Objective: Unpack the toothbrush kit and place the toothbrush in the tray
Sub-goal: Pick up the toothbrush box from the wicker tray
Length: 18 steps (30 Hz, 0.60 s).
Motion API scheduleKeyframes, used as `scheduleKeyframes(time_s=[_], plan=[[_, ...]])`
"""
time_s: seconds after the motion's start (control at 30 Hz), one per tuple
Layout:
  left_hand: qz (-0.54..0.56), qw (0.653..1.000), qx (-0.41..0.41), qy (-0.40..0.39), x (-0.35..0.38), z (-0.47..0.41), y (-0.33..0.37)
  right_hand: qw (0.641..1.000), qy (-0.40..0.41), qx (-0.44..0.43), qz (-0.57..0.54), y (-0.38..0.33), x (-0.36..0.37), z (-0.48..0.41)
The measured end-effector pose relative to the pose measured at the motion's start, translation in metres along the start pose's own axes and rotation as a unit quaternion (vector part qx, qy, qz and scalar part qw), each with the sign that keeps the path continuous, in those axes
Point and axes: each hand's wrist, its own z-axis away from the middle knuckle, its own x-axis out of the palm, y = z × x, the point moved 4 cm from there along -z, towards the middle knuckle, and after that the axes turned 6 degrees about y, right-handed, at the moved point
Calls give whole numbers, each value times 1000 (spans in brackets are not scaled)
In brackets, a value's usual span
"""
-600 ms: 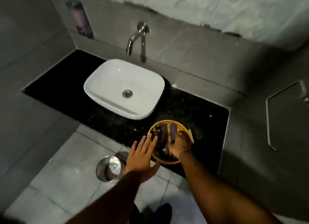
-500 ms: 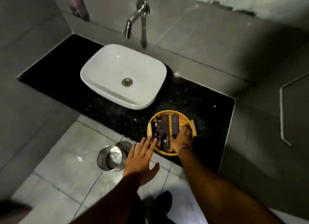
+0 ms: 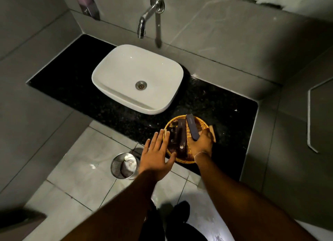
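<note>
Nearest the camera, both forearms are reaching forward over the pale floor tiles toward the counter edge. The left hand (image 3: 156,158) is hovering flat with fingers spread wide, gripping nothing, its fingertips lying over the near-left rim of the woven tray (image 3: 201,122). The right hand (image 3: 201,143) is sitting over the tray's near-right side, its fingers curling around the lower end of a slim dark box (image 3: 192,127), which I am taking to be the toothbrush kit; how firmly the fingers are closing I cannot tell, since the back of the hand is covering them. The box's long axis is running away from the person, its far end tilting up and over the tray's far rim, so the free end is pointing away from both hands and lying closer to the right one. Two or three other dark boxes (image 3: 177,138) are lying side by side in the tray between the hands, roughly parallel to it. To open the kit, the idle left hand would probably need to come across to that free end. Beyond the tray the black counter (image 3: 216,100) is stretching back to the white basin (image 3: 126,68) and the wall tap (image 3: 144,23). A steel bin (image 3: 124,166) is standing on the floor left of the hands.
</note>
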Motion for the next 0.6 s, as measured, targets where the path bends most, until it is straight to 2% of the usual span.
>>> scheduleKeyframes(time_s=[0.13,0.2,0.27,0.37,0.47,0.6], plan=[[92,993,-63,33,-34,-29,18,994,32,-53,-88,-9,-24,21],[209,970,-124,21,-54,-45,25,987,26,-91,-127,-12,-31,36],[337,930,-148,0,-80,-56,34,978,18,-129,-162,-14,-40,53],[443,892,-88,16,-121,-65,44,963,24,-209,-170,-18,-55,74],[471,882,-35,2,-149,-61,47,942,21,-266,-204,-27,-72,82],[470,882,14,-46,-178,-46,57,936,-47,-285,-200,-48,-90,85]])
